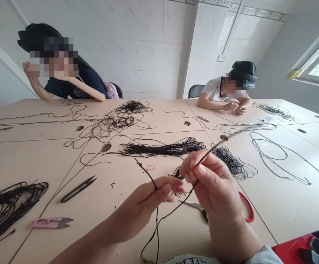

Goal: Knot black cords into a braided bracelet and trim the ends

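Observation:
My left hand [145,205] pinches a thin black cord [148,176] between thumb and fingers above the pale wooden table [286,205]. My right hand [209,183] grips a black cord [206,159] in its fingertips, and a strand hangs down below both hands. Under my right hand lie red-handled scissors [200,209], partly hidden. To the left, black thread snips [78,189] and pink thread snips [51,222] rest near a loose bundle of black cords [8,209].
Several black cord bundles and tangles [159,148] cover the table, which has round holes [106,147]. A seated person [66,80] leans on one arm at the far side. Another person [220,90] handles cord at the far right. A red object [291,249] sits at the near right corner.

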